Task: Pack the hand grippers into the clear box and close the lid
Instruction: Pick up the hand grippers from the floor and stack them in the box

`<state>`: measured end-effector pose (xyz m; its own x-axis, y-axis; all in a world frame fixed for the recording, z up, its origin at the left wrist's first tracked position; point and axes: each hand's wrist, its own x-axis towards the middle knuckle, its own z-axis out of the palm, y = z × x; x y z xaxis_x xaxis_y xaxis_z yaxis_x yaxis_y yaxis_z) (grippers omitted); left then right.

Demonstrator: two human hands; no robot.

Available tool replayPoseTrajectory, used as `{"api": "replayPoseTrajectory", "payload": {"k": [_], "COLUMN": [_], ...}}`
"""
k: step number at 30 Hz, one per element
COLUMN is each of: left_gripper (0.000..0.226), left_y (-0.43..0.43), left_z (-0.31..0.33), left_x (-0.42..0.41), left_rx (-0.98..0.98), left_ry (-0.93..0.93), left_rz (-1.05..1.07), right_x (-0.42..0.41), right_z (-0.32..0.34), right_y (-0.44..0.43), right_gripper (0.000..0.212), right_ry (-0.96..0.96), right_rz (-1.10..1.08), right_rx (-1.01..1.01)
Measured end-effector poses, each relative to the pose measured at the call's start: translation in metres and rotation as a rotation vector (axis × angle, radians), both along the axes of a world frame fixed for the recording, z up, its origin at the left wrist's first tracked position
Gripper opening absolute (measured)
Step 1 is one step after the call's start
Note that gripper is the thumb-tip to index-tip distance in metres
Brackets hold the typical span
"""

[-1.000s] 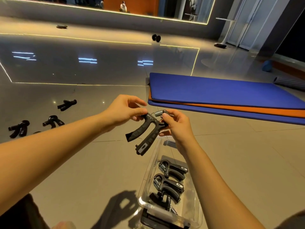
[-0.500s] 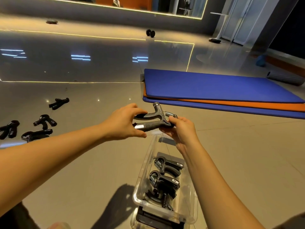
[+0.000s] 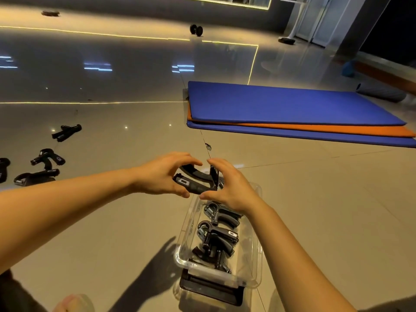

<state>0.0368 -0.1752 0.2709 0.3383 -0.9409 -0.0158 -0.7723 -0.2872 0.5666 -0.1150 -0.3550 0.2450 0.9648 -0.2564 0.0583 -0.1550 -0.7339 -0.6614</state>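
Observation:
A black hand gripper (image 3: 196, 183) lies sideways between my two hands, just above the far end of the clear box (image 3: 182, 255). My left hand (image 3: 162, 174) pinches its handle ends, thumb below and fingers above. My right hand (image 3: 230, 188) holds the spring end, which it mostly hides. Inside the box lie other black hand grippers, one in the middle (image 3: 224, 216), one nearer me (image 3: 219, 237), and another partly hidden beneath at the near end. No lid sits on the box.
Several loose hand grippers lie on the tiled floor at left: (image 3: 66, 132), (image 3: 48, 157), (image 3: 36, 177). A dark flat part (image 3: 211, 289) sits under the box's near end. Stacked blue and orange mats (image 3: 292, 113) lie at far right. A dumbbell (image 3: 196, 30) stands far back.
Both hands have brought the hand gripper down and toward me, from in front of the box to just above its far end. The handles went from splayed downward to lying sideways.

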Motion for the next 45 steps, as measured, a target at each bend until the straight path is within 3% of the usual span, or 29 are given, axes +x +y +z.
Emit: {"api": "replayPoseTrajectory", "payload": {"k": [4, 8, 13, 18, 21, 29, 36, 41, 45], "left_gripper": [0.092, 0.095, 0.109, 0.127, 0.135, 0.142, 0.143, 0.143, 0.143], "left_y": [0.004, 0.002, -0.012, -0.003, 0.003, -0.004, 0.001, 0.002, 0.002], "left_z": [-0.019, -0.032, -0.049, -0.079, -0.102, -0.138, -0.143, -0.143, -0.143], "left_x": [-0.001, -0.007, -0.019, -0.016, -0.017, -0.019, -0.015, -0.014, -0.015], "left_rx": [0.009, 0.028, 0.08, 0.471, 0.585, 0.532, 0.513, 0.49, 0.481], "left_ry": [0.17, 0.194, 0.018, -0.232, -0.203, -0.112, -0.118, -0.087, -0.079], "left_rz": [0.034, 0.047, 0.098, 0.054, -0.017, -0.145, -0.2, -0.197, -0.19], "right_x": [-0.006, -0.012, -0.021, -0.04, -0.049, -0.056, -0.052, -0.051, -0.051], "right_z": [-0.013, -0.027, -0.051, -0.088, -0.113, -0.166, -0.192, -0.203, -0.207], "right_y": [0.004, 0.004, -0.003, -0.01, -0.01, -0.007, -0.002, -0.003, -0.006], "right_gripper": [0.083, 0.071, 0.071, 0.072, 0.074, 0.074, 0.078, 0.069, 0.076], "right_ry": [0.015, 0.011, 0.044, 0.179, 0.302, 0.566, 0.73, 0.747, 0.75], "right_rz": [0.038, 0.028, -0.045, -0.16, -0.176, -0.103, 0.052, 0.079, 0.059], "right_rx": [-0.041, 0.029, 0.011, 0.007, -0.001, 0.081, -0.004, -0.055, -0.002]}}
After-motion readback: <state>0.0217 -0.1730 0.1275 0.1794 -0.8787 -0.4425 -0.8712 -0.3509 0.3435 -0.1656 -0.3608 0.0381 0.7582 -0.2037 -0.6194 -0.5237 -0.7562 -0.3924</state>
